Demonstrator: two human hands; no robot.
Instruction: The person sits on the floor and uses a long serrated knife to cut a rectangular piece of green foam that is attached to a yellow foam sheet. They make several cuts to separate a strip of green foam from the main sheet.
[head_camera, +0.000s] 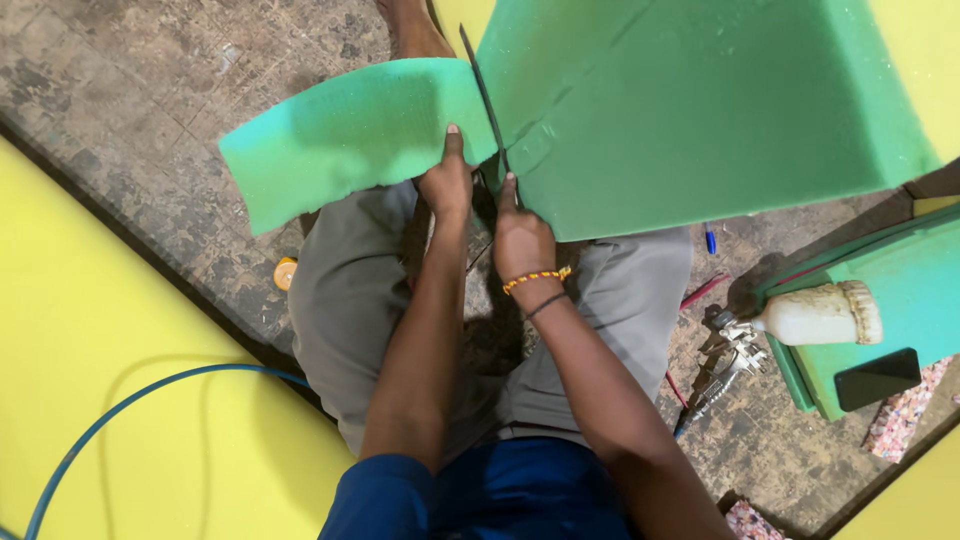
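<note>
Yellow sheet (90, 340) far left on the floor (120, 90), blue hose (130, 400) looping over it. Orange cap (286, 272) left of the knee. Left hand (447, 185): fingers curled onto the cut green strip (340, 135), thumb flat on top, pinching its edge. Blade (487, 100) runs up between both hands, through the foam (700, 100). Right hand (520, 235): fingers closed around the blade's handle, just right of the left fingers, foam block directly beyond them. Further right: blue pen (710, 240), spray gun (725, 360) with white cup (815, 315), black phone (878, 378) on a green slab (900, 290).
</note>
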